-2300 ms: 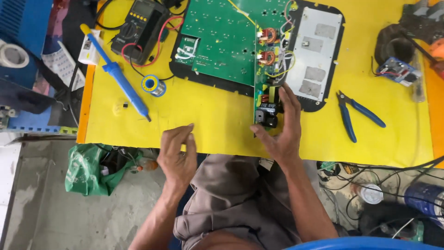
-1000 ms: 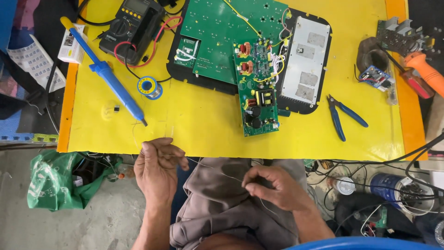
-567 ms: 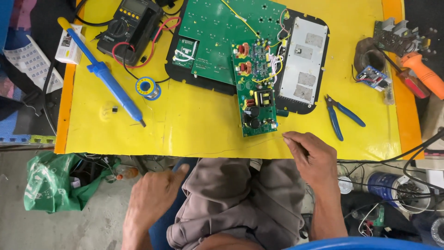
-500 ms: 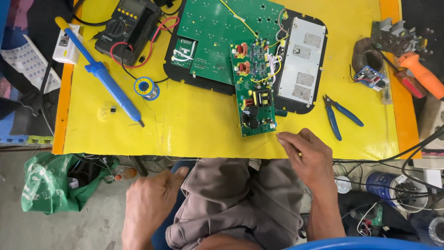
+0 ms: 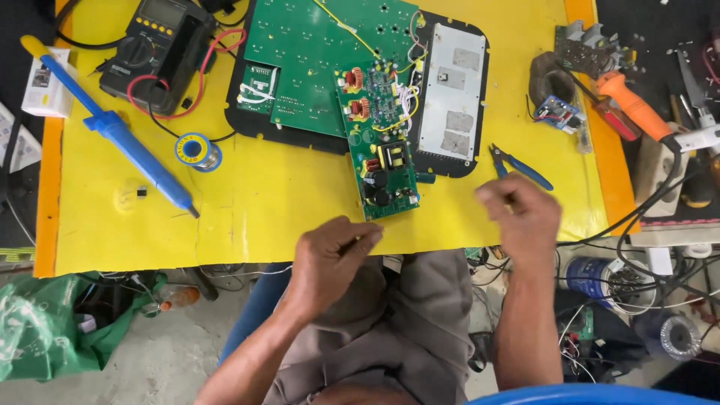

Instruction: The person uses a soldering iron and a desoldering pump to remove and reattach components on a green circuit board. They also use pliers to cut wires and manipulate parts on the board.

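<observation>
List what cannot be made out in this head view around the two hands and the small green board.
- Right hand: blurred by motion; whether its fingers pinch anything cannot be told.
- Left hand: a thin object seems to sit between its fingertips, too small to identify.
- Blue-handled pliers: lower handles hidden behind the right hand.
- Small green board: its parts are too small to tell apart.
- Multimeter: top cut off by the frame edge.

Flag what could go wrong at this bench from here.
The small green circuit board ends near the yellow mat's front edge, close to the left hand; a nudge might tip it off. The right hand hovers by the blue-handled cutters, whose tips could nick fingers.
</observation>
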